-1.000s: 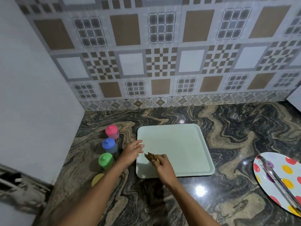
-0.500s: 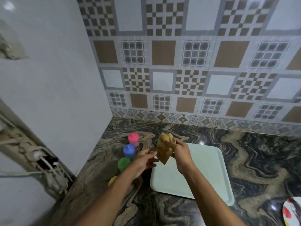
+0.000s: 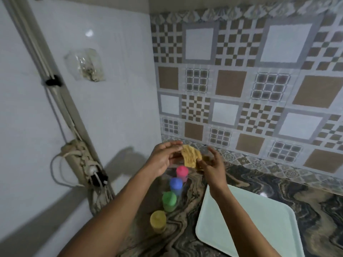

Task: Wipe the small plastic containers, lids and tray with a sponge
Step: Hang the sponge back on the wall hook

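The sponge (image 3: 191,156) is lifting off the tray (image 3: 259,225), now lying at five o'clock; left hand (image 3: 164,159) and right hand (image 3: 211,166) are both pinching it open above the containers (image 3: 176,184). Wiping is pausing, likely for refolding.

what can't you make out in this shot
Head view only:
- Tray: near side cut off by the bottom edge; the right forearm crosses its left part.
- Sponge: far end hidden behind the right hand; blur hides whether the left hand pinches it.
- Pink container, blue container, green container, yellow container: too blurred to show dirt.
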